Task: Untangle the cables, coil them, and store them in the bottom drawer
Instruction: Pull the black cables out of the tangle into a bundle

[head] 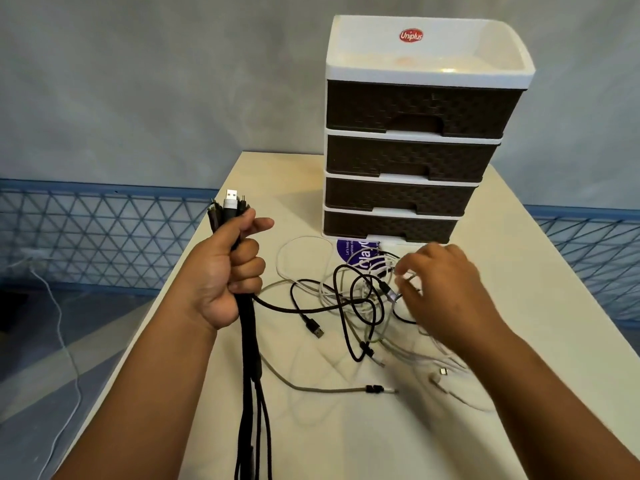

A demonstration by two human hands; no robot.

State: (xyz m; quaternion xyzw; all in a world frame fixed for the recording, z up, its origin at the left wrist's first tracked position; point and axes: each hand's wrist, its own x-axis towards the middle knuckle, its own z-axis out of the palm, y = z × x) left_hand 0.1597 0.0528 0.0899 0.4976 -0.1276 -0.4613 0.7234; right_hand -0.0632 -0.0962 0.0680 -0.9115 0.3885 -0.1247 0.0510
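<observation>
- Black braided cords are gathered in the left hand, which is curled tightly round a held bundle; plug ends, a silver USB plug among them, stand up above the fist, and the strands hang down past the near edge of the table.
- White, grey and black leads remain in a loose tangle of cables on the tabletop, just in front of the drawer unit; a black strand from the bundle is seen running into this knot.
- Over the right side of the tangle the right hand is held with fingers bent toward a thin pale lead; whether anything is actually pinched cannot be told, as the fingertips are blurred.
- Untangling is judged to be the step in hand: ends are being collected one by one, and no coil has been formed yet.
- For the next move, a single lead would need to be singled out, traced to its plug, and drawn free of the crossings without the knot being tightened.
- Coiling and storage are still to be done; the bottom drawer appears closed or very nearly so, and would have to be pulled out first.
- Partly covered by the cables, a purple sticker is seen on the table.
</observation>
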